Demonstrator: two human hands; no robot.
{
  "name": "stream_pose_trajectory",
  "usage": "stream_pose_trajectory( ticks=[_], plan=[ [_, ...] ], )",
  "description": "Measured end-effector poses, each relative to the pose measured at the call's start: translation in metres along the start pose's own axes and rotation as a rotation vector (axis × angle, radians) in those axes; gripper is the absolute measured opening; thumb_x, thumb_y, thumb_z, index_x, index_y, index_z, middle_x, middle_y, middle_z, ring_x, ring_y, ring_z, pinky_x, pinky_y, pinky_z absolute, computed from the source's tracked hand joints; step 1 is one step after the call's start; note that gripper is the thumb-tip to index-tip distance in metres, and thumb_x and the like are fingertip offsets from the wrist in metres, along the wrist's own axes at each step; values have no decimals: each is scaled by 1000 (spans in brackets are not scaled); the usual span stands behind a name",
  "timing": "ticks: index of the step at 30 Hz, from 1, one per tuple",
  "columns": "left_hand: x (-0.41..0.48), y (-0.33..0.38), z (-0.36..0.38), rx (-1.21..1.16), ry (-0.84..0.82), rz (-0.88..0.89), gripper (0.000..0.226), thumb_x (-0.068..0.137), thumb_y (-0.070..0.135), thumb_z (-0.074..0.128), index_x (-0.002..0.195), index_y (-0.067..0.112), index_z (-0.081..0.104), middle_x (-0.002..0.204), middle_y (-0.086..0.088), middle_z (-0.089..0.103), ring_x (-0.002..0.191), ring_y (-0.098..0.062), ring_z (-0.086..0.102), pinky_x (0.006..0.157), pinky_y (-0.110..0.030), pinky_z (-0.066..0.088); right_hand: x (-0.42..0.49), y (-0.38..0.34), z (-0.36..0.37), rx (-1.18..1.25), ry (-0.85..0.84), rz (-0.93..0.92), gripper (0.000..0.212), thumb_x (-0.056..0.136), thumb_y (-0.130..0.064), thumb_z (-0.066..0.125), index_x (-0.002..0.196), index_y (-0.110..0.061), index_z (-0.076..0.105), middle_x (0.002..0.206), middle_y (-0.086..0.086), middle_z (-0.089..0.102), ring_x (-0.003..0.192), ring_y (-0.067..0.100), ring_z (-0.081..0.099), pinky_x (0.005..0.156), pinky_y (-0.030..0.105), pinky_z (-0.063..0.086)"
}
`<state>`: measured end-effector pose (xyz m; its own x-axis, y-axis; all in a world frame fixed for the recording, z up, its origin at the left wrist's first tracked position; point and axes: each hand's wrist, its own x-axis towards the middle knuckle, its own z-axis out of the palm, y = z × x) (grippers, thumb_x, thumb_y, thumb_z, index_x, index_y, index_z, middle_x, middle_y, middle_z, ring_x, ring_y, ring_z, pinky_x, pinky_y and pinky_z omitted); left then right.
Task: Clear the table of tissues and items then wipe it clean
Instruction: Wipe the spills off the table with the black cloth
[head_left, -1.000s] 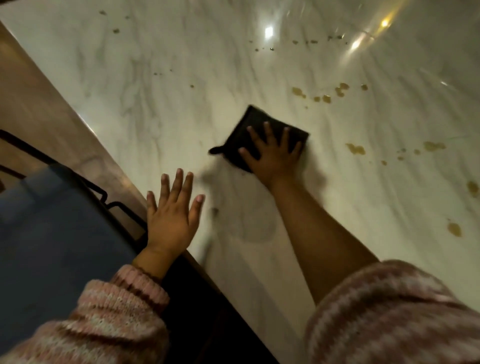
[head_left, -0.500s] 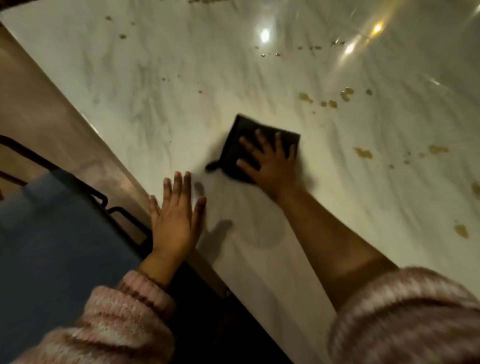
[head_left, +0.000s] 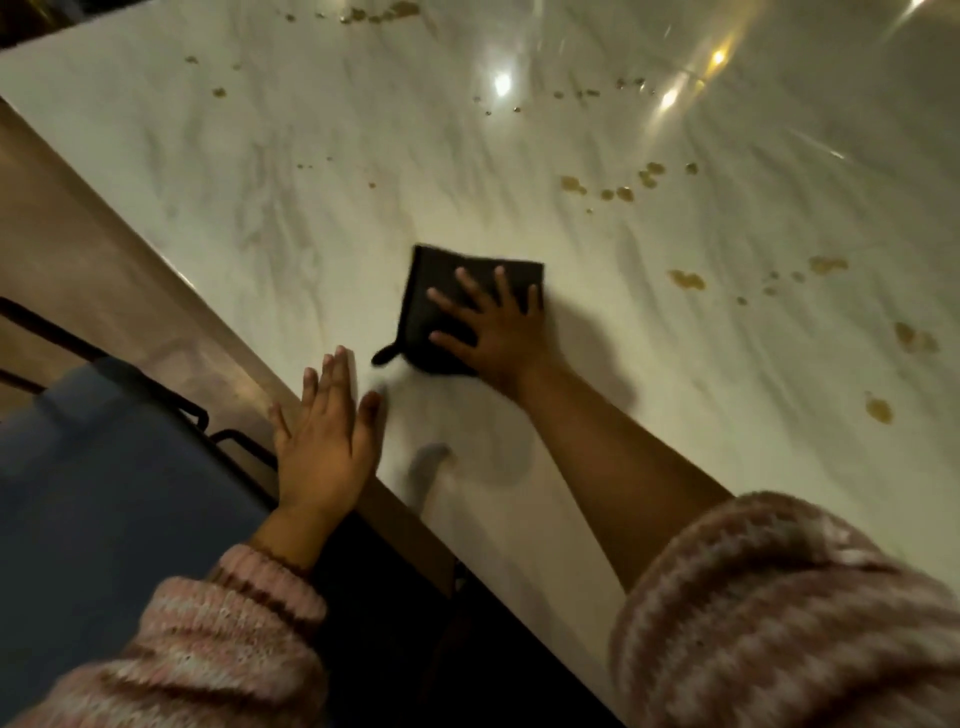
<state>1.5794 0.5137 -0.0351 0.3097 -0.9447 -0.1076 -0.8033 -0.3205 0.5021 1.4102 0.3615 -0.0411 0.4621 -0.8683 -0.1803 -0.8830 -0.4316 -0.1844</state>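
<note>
A folded black cloth (head_left: 431, 291) with a small loop at its near corner lies flat on the white marble table (head_left: 311, 171). My right hand (head_left: 493, 332) presses down on the cloth with its fingers spread. My left hand (head_left: 324, 441) rests flat at the table's near edge, fingers together, with nothing in it. Brownish spill spots (head_left: 685, 279) dot the marble to the right of the cloth and farther back.
A blue chair seat (head_left: 93, 467) with a black metal frame stands below the table's left edge. The table's brown side band (head_left: 78, 249) runs diagonally along that edge. Bright light reflections (head_left: 501, 83) glare on the far marble.
My right hand has slid the cloth toward me and to the left, closer to the table's edge. My left hand has stayed at the edge.
</note>
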Motion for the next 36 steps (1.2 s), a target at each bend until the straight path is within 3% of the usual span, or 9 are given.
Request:
stream_pose_trajectory(
  ticks=[3, 6, 10, 15, 20, 24, 27, 32, 36],
  plan=[
    [-5, 6, -2, -46, 11, 9, 81, 79, 67, 0, 150, 29, 4, 158, 5, 9, 146, -14, 3, 115, -50, -4, -51, 9, 10, -20, -14, -245, 60, 85, -72, 26, 141, -56, 9, 157, -18, 1, 146, 24, -8, 113, 54, -8],
    [-12, 24, 1, 12, -23, 61, 80, 82, 69, -2, 150, 28, 2, 159, 4, 3, 146, -15, 0, 115, -50, -3, -100, 58, 9, -42, -38, -268, 66, 77, -79, 16, 138, -59, 6, 155, -23, -2, 145, 16, -9, 114, 48, -8],
    [-23, 59, 21, 153, -90, 172, 75, 83, 61, -4, 150, 28, -1, 159, 2, -2, 146, -17, -5, 115, -52, -3, -170, 132, 1, 97, 55, 122, 77, 64, -91, 1, 134, -61, 8, 154, -25, 2, 146, 16, -4, 115, 50, -4],
    [-52, 95, 57, 124, -159, 371, 75, 85, 65, 1, 151, 29, 8, 159, 2, 4, 146, -18, 0, 113, -53, 0, -273, 192, 8, 154, 173, 714, 60, 84, -72, 33, 140, -57, 16, 157, -16, 9, 146, 21, 0, 115, 52, -1],
    [-73, 118, 83, 181, -251, 429, 71, 84, 61, 3, 149, 32, 0, 158, 7, -5, 145, -13, -7, 115, -48, -6, -325, 171, 26, 207, 182, 1149, 58, 93, -61, 26, 146, -48, 5, 159, -9, -3, 146, 27, -7, 115, 56, -2],
    [-80, 112, 78, 148, -198, 443, 68, 88, 58, 9, 150, 31, 8, 158, 5, 2, 146, -16, -2, 114, -50, -3, -287, 132, 28, 292, 188, 1293, 59, 94, -61, 17, 148, -43, -2, 159, -2, -11, 143, 36, -15, 109, 63, -7],
    [-71, 95, 64, 250, -215, 388, 68, 90, 60, -1, 150, 29, 2, 159, 4, -3, 146, -17, -6, 114, -52, -1, -237, 104, 25, 260, 172, 1124, 59, 95, -59, 19, 148, -43, 0, 159, 0, -10, 143, 38, -15, 108, 66, -9],
    [-64, 66, 38, 202, -159, 282, 77, 82, 63, 1, 150, 27, 2, 159, 4, -3, 145, -16, -7, 113, -50, -6, -197, 40, 26, 140, 104, 446, 53, 94, -61, 26, 144, -53, 11, 159, -9, -3, 145, 33, -10, 109, 60, -10],
    [-67, 77, 39, 195, -155, 305, 63, 95, 53, 12, 150, 25, -1, 159, 2, -5, 145, -15, -9, 114, -50, -8, -240, 65, 27, 126, 35, 51, 50, 94, -58, 34, 141, -53, 19, 158, -16, 3, 146, 23, -11, 112, 51, -13]
  ],
)
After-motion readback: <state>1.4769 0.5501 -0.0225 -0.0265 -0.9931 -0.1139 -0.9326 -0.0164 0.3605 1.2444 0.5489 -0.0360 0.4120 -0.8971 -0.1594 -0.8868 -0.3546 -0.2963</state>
